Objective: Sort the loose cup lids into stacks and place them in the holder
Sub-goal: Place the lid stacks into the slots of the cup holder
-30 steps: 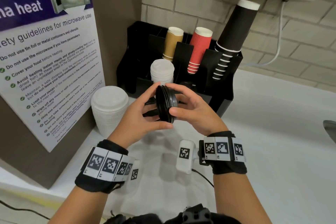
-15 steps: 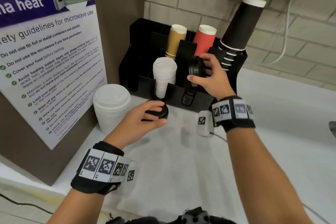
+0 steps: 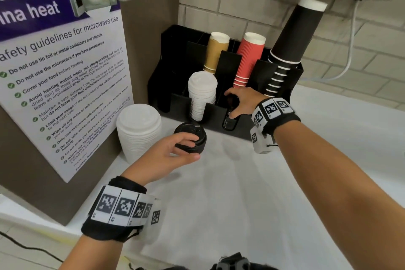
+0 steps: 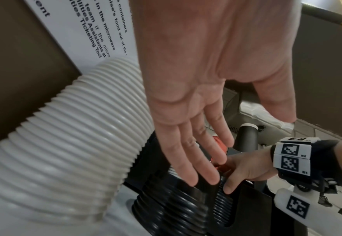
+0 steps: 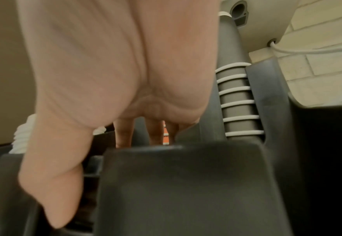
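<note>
We see the left hand resting on a short stack of black lids that stands on the white counter, just near of the black holder. Its fingers curve over the near edge of the top lid and the thumb lies along the stack's near side; from the left wrist view the fingers look fairly straight, so we read a loose hold rather than a tight grip.

The right hand reaches into the holder's front middle slot, fingers and thumb curled round a second stack of black lids sitting low in that slot.

To the left of that slot, a tall stack of white lids stands in the holder. A wider pile of white lids stands on the counter at the left, beside a microwave poster. Farther back the holder carries tan cups, red cups and black cups.
</note>
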Available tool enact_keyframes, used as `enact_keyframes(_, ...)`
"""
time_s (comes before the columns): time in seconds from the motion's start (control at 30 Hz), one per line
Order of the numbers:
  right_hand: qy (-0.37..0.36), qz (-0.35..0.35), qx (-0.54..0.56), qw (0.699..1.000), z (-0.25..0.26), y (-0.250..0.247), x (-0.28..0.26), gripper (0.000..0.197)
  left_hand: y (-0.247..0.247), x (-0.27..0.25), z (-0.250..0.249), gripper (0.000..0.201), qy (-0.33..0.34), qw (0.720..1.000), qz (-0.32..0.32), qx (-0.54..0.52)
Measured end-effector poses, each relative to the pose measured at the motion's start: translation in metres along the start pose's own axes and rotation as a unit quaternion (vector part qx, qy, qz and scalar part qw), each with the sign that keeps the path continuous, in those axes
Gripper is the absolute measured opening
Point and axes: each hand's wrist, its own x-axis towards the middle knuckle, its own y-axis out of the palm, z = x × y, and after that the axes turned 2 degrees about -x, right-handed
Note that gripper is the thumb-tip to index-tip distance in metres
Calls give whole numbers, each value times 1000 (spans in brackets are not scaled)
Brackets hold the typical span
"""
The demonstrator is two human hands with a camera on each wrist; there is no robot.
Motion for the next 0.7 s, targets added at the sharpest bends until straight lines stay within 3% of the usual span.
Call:
enact_keyframes(0.23,4,0,-51,999,6,12,-6,88,0,3,1,46,1,1000,6,0)
enact_keyframes(0.37,13,-30,-137,990,9,26,-11,95,0,6,2,49,3,1000,7,-4)
enact_keyframes(0.53,40,-45,-258,964,14,50,-17,82,-1,7,1,41,4,1000,9,3)
enact_keyframes(0.7,60,-49,-297,952,17,62,-18,67,0,9,1,35,4,1000,12,11)
